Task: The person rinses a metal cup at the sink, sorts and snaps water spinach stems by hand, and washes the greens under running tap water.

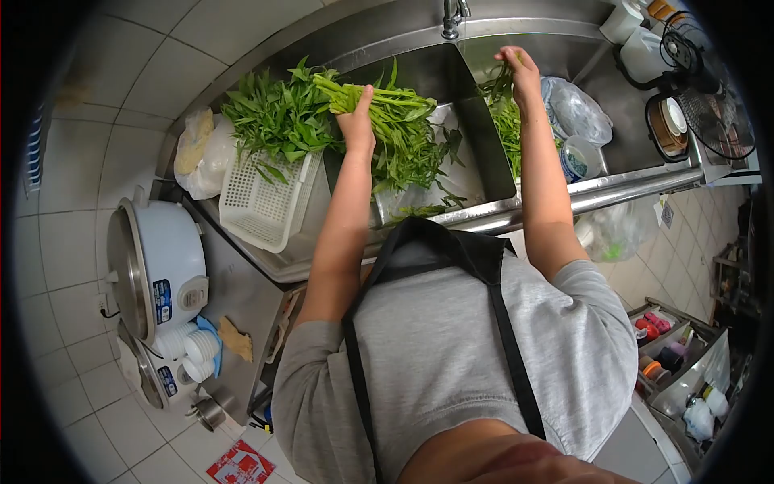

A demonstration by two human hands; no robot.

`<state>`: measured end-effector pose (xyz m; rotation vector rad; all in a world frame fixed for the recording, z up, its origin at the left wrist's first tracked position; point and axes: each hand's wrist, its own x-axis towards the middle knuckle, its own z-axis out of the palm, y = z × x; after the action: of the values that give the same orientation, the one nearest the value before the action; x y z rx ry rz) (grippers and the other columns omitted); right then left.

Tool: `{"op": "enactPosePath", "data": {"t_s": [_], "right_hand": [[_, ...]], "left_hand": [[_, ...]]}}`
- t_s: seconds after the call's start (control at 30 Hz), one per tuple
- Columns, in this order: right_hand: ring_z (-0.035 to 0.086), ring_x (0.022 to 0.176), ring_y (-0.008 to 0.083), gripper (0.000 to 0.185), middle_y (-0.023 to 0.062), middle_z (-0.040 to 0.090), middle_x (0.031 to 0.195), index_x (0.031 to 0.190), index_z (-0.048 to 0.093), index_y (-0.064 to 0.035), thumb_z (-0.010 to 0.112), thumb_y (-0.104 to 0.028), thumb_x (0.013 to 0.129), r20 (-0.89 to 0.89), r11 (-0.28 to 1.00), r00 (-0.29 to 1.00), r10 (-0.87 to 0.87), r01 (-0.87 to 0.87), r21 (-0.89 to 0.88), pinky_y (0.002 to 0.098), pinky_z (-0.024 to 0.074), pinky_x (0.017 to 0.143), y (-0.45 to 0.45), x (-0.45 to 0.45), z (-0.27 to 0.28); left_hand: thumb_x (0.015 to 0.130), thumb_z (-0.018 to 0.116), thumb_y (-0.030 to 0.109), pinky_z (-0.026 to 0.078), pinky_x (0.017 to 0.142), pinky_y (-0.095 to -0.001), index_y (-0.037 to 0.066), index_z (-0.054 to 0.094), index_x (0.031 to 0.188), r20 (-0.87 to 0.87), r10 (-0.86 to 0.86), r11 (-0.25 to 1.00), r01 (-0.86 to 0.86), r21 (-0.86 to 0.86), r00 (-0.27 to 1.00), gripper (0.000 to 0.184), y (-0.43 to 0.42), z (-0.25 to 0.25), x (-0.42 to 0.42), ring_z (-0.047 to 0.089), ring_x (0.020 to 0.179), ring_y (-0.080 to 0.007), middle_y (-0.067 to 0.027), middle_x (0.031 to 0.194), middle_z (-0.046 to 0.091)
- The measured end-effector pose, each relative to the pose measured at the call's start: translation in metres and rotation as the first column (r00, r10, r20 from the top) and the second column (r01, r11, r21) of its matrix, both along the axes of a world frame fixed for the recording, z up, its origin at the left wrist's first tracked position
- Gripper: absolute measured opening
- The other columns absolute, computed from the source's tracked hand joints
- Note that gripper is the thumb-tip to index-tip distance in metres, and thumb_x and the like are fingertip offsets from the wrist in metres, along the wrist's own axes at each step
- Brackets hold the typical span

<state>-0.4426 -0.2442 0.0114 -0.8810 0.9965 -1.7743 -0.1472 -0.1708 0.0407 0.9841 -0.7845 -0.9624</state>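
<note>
My left hand is wrapped round a bunch of long green stems with leaves, over the left basin of the steel sink. Above the right basin, my right hand pinches some thin dark green strands. More greens lie below it in that basin. Leafy greens are heaped on a white perforated basket left of the sink basins. Loose leaves and stems hang near the front of the left basin.
A faucet stands at the back between the basins. Plastic bags and a tub sit right of the greens. A white bag is left of the basket. A rice cooker stands at the far left.
</note>
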Motion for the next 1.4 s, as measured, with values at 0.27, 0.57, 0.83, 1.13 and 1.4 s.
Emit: {"op": "enactPosePath", "data": {"t_s": [0.27, 0.57, 0.83, 1.13, 1.4], "right_hand": [[0.061, 0.079, 0.0274, 0.047, 0.0164, 0.063, 0.087, 0.101, 0.06, -0.0043, 0.068, -0.036, 0.068, -0.912, 0.878, 0.234, 0.336, -0.429, 0.213, 0.0347, 0.0462, 0.072, 0.047, 0.094, 0.047], [0.053, 0.062, 0.0147, 0.028, 0.0074, 0.06, 0.067, 0.088, 0.065, -0.004, 0.066, -0.026, 0.07, -0.778, 0.81, 0.34, 0.528, -0.476, 0.342, 0.0284, 0.0429, 0.062, 0.046, 0.026, 0.082], [0.04, 0.054, 0.003, 0.02, -0.0053, 0.051, 0.06, 0.079, 0.064, -0.0049, 0.062, -0.024, 0.075, -0.721, 0.85, 0.463, 0.516, -0.381, 0.364, 0.0191, 0.0287, 0.049, 0.061, -0.055, 0.115], [0.031, 0.051, 0.0001, 0.018, -0.009, 0.044, 0.06, 0.088, 0.063, -0.0065, 0.062, -0.022, 0.078, -0.594, 0.889, 0.667, 0.449, -0.271, 0.368, 0.0178, 0.0205, 0.045, 0.054, -0.131, 0.11], [0.061, 0.079, 0.0257, 0.04, 0.014, 0.064, 0.086, 0.093, 0.064, -0.0013, 0.069, -0.033, 0.069, -0.958, 0.949, 0.123, 0.258, 0.155, 0.276, 0.0339, 0.0462, 0.073, 0.029, -0.125, 0.006]], "left_hand": [[0.073, 0.071, 0.01, 0.04, 0.081, -0.0281, 0.004, 0.05, 0.105, -0.195, -0.238, 0.97, 0.242, -0.005, 0.951, 0.039, -0.015, 0.008, -0.027, 0.051, 0.092, -0.0137, -0.0032, 0.102, 0.053], [0.075, 0.064, 0.008, 0.044, 0.079, -0.0337, 0.006, 0.057, 0.093, -0.344, -0.31, 0.941, 0.338, 0.023, 0.886, 0.019, -0.018, 0.017, -0.025, 0.055, 0.088, -0.0181, -0.0072, 0.091, 0.06], [0.077, 0.059, 0.006, 0.047, 0.075, -0.0364, 0.008, 0.055, 0.095, -0.312, -0.304, 0.945, 0.325, 0.017, 0.9, 0.018, -0.029, 0.008, -0.018, 0.056, 0.085, -0.0209, -0.0081, 0.09, 0.059], [0.075, 0.059, 0.006, 0.047, 0.07, -0.0336, 0.007, 0.057, 0.089, -0.426, -0.315, 0.936, 0.353, 0.011, 0.848, 0.015, -0.028, 0.004, -0.009, 0.057, 0.078, -0.0202, -0.0074, 0.083, 0.059], [0.077, 0.057, 0.005, 0.046, 0.073, -0.0333, 0.007, 0.056, 0.09, -0.45, -0.356, 0.919, 0.394, -0.008, 0.819, 0.014, -0.027, 0.008, -0.002, 0.056, 0.079, -0.0202, -0.0066, 0.08, 0.057]]}}
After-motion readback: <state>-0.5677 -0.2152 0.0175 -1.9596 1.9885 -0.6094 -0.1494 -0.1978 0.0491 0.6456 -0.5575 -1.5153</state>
